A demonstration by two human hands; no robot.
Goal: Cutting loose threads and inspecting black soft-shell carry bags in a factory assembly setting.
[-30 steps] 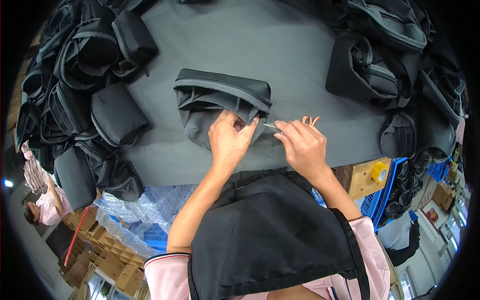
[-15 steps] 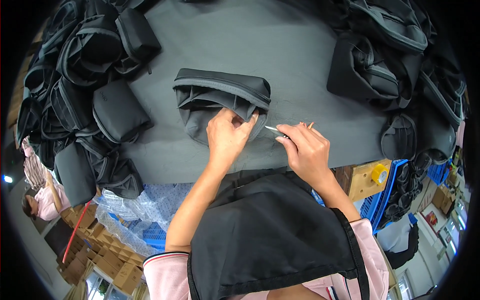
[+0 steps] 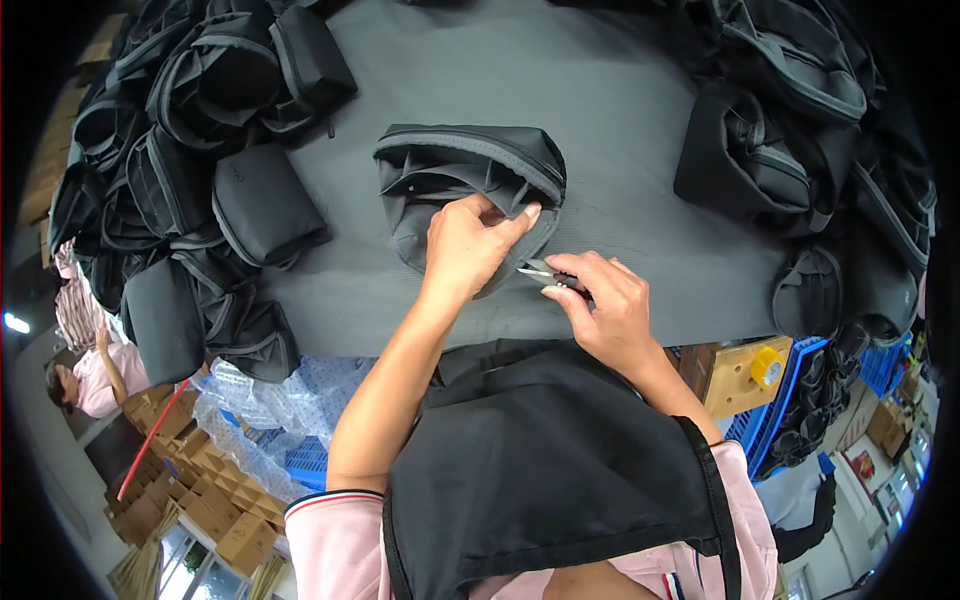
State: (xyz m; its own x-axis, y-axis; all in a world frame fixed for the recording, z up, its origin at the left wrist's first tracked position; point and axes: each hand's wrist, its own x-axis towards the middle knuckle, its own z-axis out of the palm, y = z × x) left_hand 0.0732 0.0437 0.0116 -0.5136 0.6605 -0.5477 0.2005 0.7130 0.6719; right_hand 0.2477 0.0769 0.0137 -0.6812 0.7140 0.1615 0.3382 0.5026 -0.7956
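A black zippered pouch (image 3: 470,142) lies on the dark table covering in front of me, its mouth gaping and its inner pockets showing. My left hand (image 3: 466,248) pinches the pouch's right side at the opening, thumb and fingers closed on the fabric. Some of those fingers are hidden inside. In my right hand (image 3: 608,298) is a small pair of thread snips (image 3: 538,272), blades apart and pointing left. Their tips are close by the pouch's lower right edge; whether they touch it I cannot tell.
Black pouches pile up on the left (image 3: 265,205) and on the right (image 3: 750,160). Below the table's near edge are bubble wrap (image 3: 285,400), a wooden block (image 3: 735,385) with a yellow tape roll (image 3: 767,367), and a blue crate (image 3: 785,400). Another person (image 3: 105,375) is at far left.
My right hand has brought the snips left and nearer, up to the pouch's edge, and both blades now show apart. My left hand keeps its pinch. The whole view has shifted slightly.
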